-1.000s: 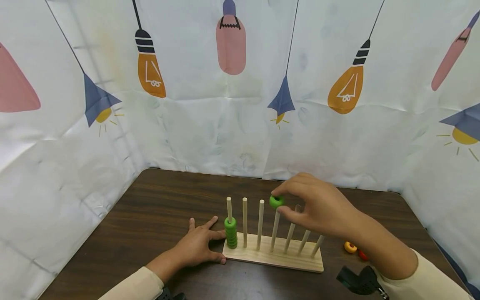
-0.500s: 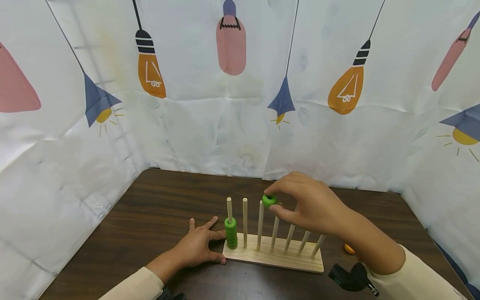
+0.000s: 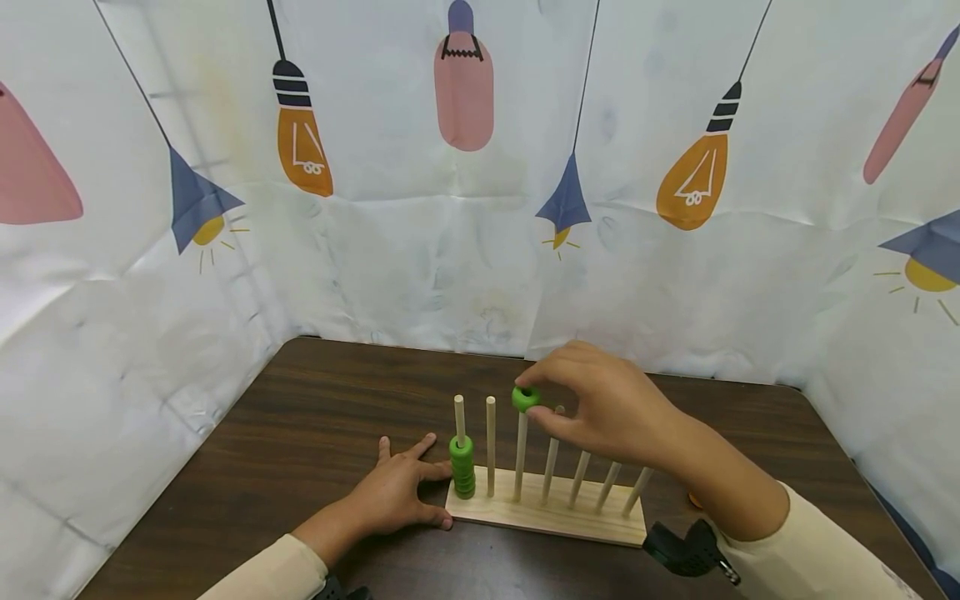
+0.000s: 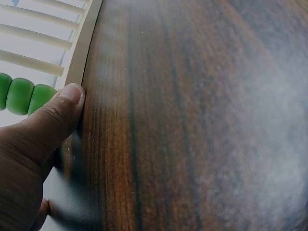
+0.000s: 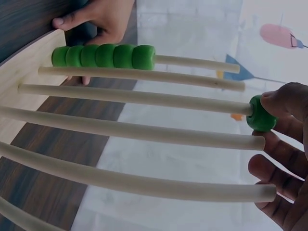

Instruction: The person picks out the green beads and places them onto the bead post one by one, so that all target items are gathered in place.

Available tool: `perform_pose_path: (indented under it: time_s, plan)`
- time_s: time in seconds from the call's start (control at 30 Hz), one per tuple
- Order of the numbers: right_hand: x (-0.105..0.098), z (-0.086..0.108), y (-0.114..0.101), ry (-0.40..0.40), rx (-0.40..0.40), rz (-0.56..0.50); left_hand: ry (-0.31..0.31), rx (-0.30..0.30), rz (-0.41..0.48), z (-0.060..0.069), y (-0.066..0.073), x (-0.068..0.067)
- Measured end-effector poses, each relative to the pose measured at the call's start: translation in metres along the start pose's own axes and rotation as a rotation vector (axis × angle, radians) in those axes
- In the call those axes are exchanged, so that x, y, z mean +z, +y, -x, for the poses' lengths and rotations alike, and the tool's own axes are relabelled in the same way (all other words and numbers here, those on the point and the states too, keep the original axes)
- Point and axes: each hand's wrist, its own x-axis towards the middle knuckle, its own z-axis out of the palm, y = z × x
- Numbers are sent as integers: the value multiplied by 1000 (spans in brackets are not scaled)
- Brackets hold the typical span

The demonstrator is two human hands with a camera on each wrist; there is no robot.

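Note:
A wooden peg rack (image 3: 547,517) with a row of upright rods stands on the table. Its leftmost rod carries a stack of green beads (image 3: 462,467). Thumb and fingertips of my right hand (image 3: 600,408) pinch a loose green bead (image 3: 523,398) at the top of the third rod (image 3: 521,454). In the right wrist view that bead (image 5: 260,114) meets the rod's tip; whether the rod is inside its hole I cannot tell. My left hand (image 3: 393,492) lies spread on the table, thumb (image 4: 62,108) and index finger touching the rack's left end.
Beyond the rack, the brown table (image 3: 360,383) ends at a white printed cloth (image 3: 420,275). An orange bead (image 3: 694,500) shows partly behind my right forearm. A black wrist camera (image 3: 686,550) hangs under that forearm.
My right hand has carried the green bead leftward, from above the fourth rod to the third. My left hand and the rack have stayed put. The forearm now covers the red bead.

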Motion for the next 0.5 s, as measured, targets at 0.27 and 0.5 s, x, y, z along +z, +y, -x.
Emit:
perform_pose_path:
  time_s: [0.27, 0.5]
  plan:
    - [3, -7, -4, -26, -8, 0, -3, -4, -12, 0, 0, 0]
    - [5, -14, -9, -38, -2, -12, -2, -6, -9, 0, 0, 0]
